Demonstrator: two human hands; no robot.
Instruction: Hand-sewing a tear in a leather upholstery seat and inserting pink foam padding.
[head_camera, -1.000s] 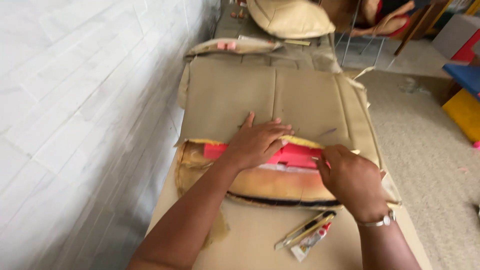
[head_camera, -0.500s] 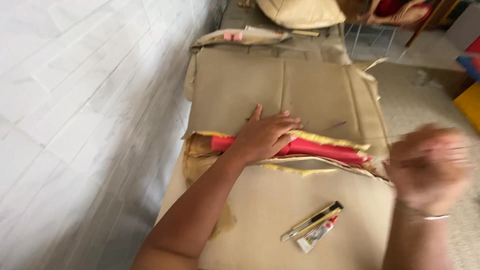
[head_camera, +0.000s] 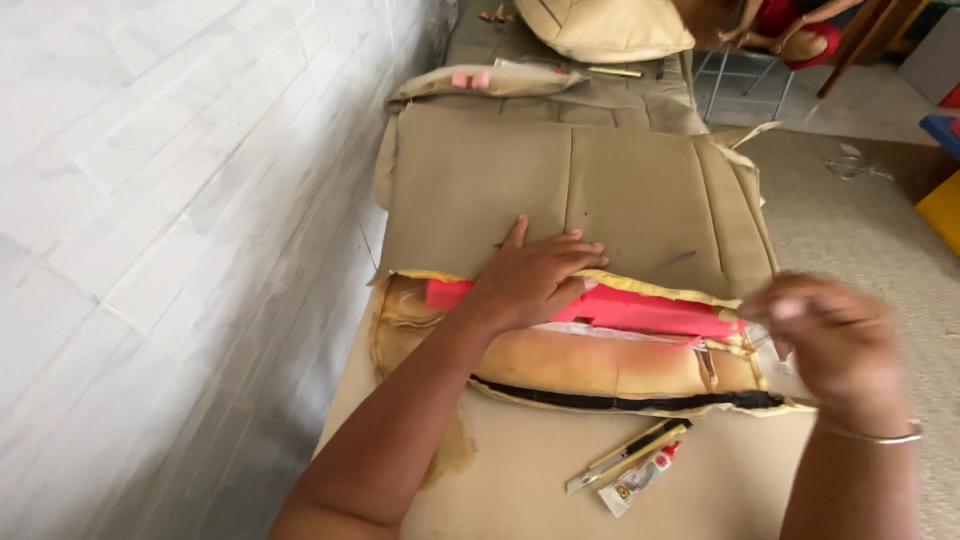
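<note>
A beige seat cover (head_camera: 600, 190) lies flat on the table, its near edge folded back to show yellowish foam. A red strip (head_camera: 650, 312) runs along that fold, and a black trim (head_camera: 620, 400) runs below it. My left hand (head_camera: 535, 275) lies flat on the left end of the red strip and presses it onto the cover. My right hand (head_camera: 825, 340) is blurred, raised just off the right end of the strip, with its fingers drawn together. Whether it pinches something there is unclear. A thin bracelet sits on that wrist.
A yellow-and-black utility knife (head_camera: 625, 455) and a small glue tube (head_camera: 640, 480) lie on the near table. A white brick wall (head_camera: 150, 200) runs close on the left. More beige covers (head_camera: 600, 25) lie at the back, beside a seated person (head_camera: 790, 25) and a metal frame (head_camera: 735, 70).
My right hand has lifted off the folded edge and moved to the right end of the strip. My left hand has stayed pressed on the red strip.
</note>
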